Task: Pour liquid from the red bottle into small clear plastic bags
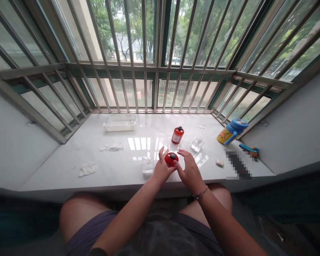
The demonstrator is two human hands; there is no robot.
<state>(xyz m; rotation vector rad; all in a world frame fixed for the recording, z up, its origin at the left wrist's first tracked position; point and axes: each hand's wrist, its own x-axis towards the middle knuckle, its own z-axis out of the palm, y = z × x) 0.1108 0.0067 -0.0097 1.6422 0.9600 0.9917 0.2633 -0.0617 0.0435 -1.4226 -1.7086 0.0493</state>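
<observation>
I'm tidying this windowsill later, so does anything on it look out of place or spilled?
Crumpled white scraps lie loose on the left, like litter. On the right, a pixelated patch hides whatever lies there. I see no clear spill.

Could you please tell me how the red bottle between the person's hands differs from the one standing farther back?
The nearer bottle is held by the left hand, with the right hand close around it; the farther bottle stands on the white surface, untouched. The farther bottle shows a pale label, while no label is visible on the nearer bottle. Both are red with dark tops.
</observation>
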